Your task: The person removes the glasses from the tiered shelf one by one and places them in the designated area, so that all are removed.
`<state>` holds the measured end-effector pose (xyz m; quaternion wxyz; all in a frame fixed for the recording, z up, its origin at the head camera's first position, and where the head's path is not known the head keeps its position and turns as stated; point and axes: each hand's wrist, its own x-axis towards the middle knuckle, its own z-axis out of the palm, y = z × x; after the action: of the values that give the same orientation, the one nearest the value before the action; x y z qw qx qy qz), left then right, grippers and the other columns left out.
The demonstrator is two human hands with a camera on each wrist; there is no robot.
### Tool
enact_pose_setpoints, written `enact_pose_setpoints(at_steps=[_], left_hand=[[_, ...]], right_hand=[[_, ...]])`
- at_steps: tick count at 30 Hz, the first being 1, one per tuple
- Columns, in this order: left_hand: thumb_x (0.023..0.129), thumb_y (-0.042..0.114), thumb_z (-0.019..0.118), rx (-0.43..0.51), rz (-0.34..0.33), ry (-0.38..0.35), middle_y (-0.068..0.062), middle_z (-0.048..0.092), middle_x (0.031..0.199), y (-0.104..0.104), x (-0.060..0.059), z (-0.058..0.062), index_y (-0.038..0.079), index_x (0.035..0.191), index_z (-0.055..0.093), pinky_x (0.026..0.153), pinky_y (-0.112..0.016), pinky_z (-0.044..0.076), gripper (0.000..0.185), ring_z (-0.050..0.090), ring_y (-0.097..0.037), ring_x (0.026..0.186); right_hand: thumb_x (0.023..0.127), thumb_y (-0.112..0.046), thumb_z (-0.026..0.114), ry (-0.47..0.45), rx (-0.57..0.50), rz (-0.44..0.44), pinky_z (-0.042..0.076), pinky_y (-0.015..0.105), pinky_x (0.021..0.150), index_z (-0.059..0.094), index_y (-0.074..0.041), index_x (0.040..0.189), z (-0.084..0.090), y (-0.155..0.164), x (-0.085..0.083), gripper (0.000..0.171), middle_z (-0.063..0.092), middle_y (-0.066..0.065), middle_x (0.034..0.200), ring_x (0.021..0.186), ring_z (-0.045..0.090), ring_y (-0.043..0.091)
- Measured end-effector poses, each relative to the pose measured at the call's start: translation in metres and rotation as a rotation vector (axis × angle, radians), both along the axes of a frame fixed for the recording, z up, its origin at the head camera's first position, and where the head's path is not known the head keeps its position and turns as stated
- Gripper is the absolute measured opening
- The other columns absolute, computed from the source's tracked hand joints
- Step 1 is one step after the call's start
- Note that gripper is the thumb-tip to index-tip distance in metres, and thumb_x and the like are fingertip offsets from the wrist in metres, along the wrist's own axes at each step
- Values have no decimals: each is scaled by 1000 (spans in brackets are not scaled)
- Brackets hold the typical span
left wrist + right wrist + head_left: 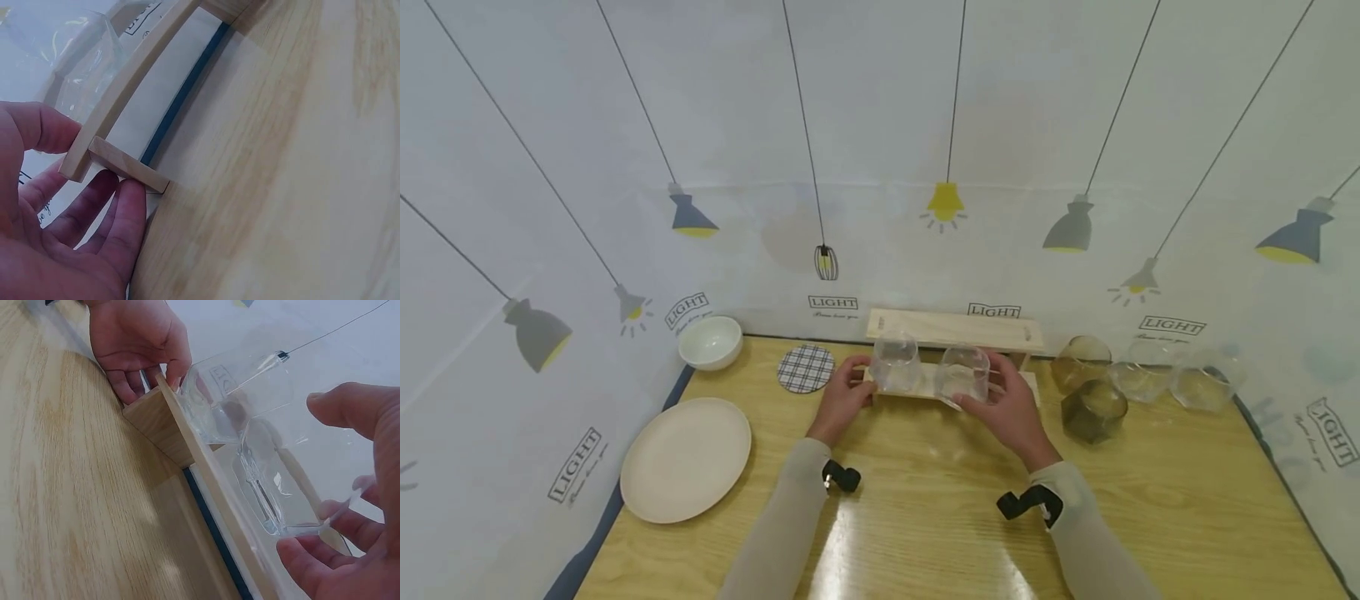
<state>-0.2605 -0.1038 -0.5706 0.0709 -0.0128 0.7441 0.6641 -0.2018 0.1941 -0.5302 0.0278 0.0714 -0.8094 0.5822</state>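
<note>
A small two-tier wooden rack (955, 329) stands at the back of the table. My left hand (846, 396) grips the left end of its lower step, the thumb over the board (119, 87) and the other fingers around the supporting leg (128, 165). On that step, beside the left hand, sits a clear glass (897, 367). Further right is a second clear faceted glass (962, 379), which my right hand (1011, 412) holds from its right side. In the right wrist view this glass (281, 481) leans over the step, with fingertips (306, 556) at its near end.
Right of the rack stand an amber glass (1081, 358), a dark smoky glass (1093, 412) and two more clear glasses, one (1142, 379) beside the other (1206, 383). Leftward are a checked round coaster (805, 368), a white bowl (711, 343) and a large cream plate (685, 461).
</note>
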Motion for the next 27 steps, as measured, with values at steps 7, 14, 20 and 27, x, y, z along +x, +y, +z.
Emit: enact_pose_setpoints(at_steps=[7,14,20,27], left_hand=[[97,10,68,-33,-2,-21,-16,63,125,-5,0,-3,18,140,60,84,-35,63,45,67,-23,107],[98,12,69,-56,-27,-12,-16,64,126,-6,-1,-4,20,141,59,84,-34,63,45,67,-24,109],[98,13,69,-55,-35,-12,-16,65,127,-2,-3,-5,21,141,59,85,-35,63,45,67,-25,111],[99,12,69,-22,-42,-22,-17,62,128,-3,-4,-3,20,142,58,87,-35,63,45,66,-24,111]], right_hand=[[91,-31,86,1,-11,8,61,38,96,44,-26,159,10,7,14,80,53,15,149,134,58,39],[93,-20,84,62,-20,-1,58,21,91,45,-19,157,14,20,26,75,55,17,147,132,57,37],[93,-14,83,135,-5,-40,53,14,97,47,-13,156,21,37,38,73,56,16,147,129,59,22],[93,-3,80,192,14,-54,54,13,92,46,-11,155,29,64,54,71,58,16,141,120,62,5]])
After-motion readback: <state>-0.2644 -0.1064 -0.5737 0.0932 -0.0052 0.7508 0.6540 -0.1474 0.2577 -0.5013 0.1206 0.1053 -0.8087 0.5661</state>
